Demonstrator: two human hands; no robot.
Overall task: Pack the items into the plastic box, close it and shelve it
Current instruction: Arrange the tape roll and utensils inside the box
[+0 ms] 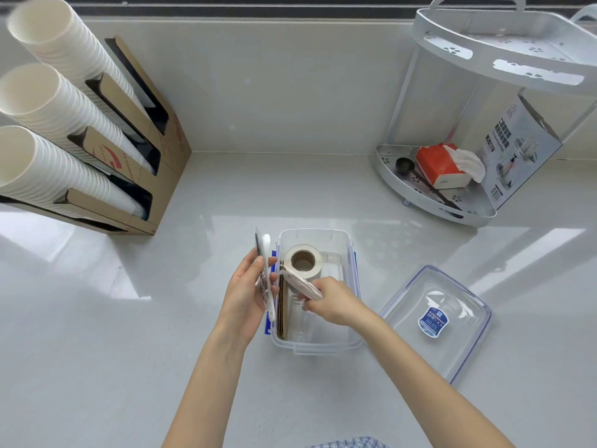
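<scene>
A clear plastic box (323, 349) with blue latches stands open on the counter in front of me. Inside it are a roll of tape (303, 260) at the far end and brown cardboard sheets (282, 305) upright along the left wall. My left hand (248, 294) holds a few flat white packets (266, 270) upright just left of the box. My right hand (332, 302) is over the box, gripping a pinkish flat packet (300, 282) that slants down into it. The box's clear lid (436, 318) lies upside down to the right.
A cardboard dispenser (158, 163) with three stacks of white paper cups (48, 101) stands at the back left. At the back right is a white two-tier corner shelf (452, 202), holding a tissue pack (442, 166), a black scoop and a printed carton.
</scene>
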